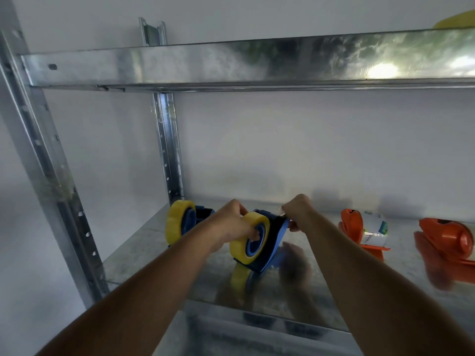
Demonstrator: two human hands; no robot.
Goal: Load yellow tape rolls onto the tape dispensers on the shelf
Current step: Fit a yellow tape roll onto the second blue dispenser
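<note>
A blue tape dispenser (272, 242) stands on the metal shelf (154, 242) in the middle, with a yellow tape roll (240, 244) on its hub. My left hand (231, 227) grips that roll, a finger inside the hub. My right hand (298, 213) pinches the dispenser's far end near the blade. Behind and to the left sits a second blue dispenser (203, 214) carrying another yellow roll (176, 222).
Two orange dispensers lie to the right: one (352, 227) with a white labelled roll (375, 232), another (452, 240) at the frame edge. An upper shelf beam (231, 62) hangs overhead, with a yellow object (457, 21) on it. Uprights (46, 160) stand at left.
</note>
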